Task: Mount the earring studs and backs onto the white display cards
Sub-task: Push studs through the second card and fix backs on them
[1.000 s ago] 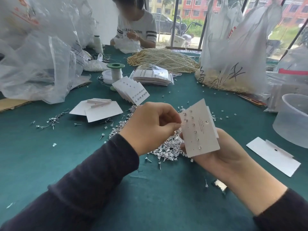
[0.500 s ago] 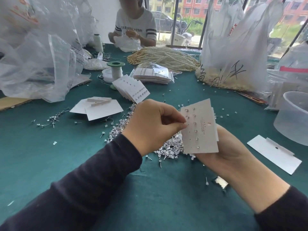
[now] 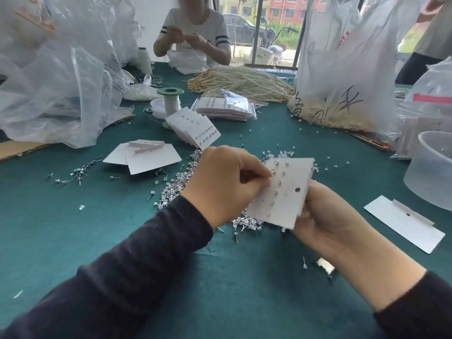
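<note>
Right hand (image 3: 327, 216) grips the display card (image 3: 288, 192) from behind, along its lower right edge, and holds it tilted above the table (image 3: 73, 228). Left hand (image 3: 225, 184) has its fingers curled, with thumb and forefinger pinched onto the card's left edge beside the mounted studs (image 3: 276, 191). There may be a stud or back between the fingertips, but it's too small to tell. The loose stud pile (image 3: 176, 187) lies under both hands. 1 blank card (image 3: 403, 223) is at right, well apart, and the finished cards (image 3: 195, 128) are fanned beyond the pile.

Handling, as a judgement: the card is light, thin board that creases easily, so hold it by the edges and support it behind the hole being filled. Studs are tiny, smooth and easy to drop. Pinch 1 by its head with the post pointing at the card. Backs look clear and slippery.
</note>
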Tool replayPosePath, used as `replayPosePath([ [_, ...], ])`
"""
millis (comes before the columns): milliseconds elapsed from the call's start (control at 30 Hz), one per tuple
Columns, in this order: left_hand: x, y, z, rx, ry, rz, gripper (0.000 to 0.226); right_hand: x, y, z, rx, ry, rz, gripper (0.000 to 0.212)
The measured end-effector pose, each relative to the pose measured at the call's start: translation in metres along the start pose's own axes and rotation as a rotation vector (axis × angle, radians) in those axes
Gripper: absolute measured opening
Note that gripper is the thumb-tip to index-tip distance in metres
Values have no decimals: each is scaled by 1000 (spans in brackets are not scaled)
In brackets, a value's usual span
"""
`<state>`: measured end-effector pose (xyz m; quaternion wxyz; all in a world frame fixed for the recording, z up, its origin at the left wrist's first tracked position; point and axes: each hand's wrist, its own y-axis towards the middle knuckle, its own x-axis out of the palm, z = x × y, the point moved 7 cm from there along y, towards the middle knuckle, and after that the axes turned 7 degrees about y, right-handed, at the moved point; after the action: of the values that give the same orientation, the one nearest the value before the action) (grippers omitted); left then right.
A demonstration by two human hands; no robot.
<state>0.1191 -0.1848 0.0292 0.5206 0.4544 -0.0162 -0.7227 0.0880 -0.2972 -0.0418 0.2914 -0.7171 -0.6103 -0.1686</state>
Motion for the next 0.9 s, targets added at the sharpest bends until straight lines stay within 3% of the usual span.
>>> replayPosePath([
  [133, 1, -2, 6, 19, -43, -17, 12, 1, -2, 1, 24, 62, 42, 26],
  [267, 12, -5, 11, 32, 5, -184, 55, -3, -6, 3, 98, 342, 117, 22],
  [367, 21, -10, 14, 102, 110, -285, 72, -2, -9, 1, 124, 399, 133, 20],
  [467, 23, -8, 13, 142, 151, -251, 61, 1, -11, 0, 121, 382, 123, 24],
  [567, 19, -4, 8, 61, 1, -184, 39, -1, -11, 1, 114, 324, 159, 17],
  [700, 18, -3, 3, 7, -44, -111, 21, 1, -12, 1, 123, 320, 175, 29],
  [800, 16, -5, 8, 63, 2, -78, 20, -4, -11, 2, 119, 255, 201, 34],
  [900, 17, -4, 6, 79, 35, -82, 38, -8, -10, 2, 109, 231, 202, 19],
])
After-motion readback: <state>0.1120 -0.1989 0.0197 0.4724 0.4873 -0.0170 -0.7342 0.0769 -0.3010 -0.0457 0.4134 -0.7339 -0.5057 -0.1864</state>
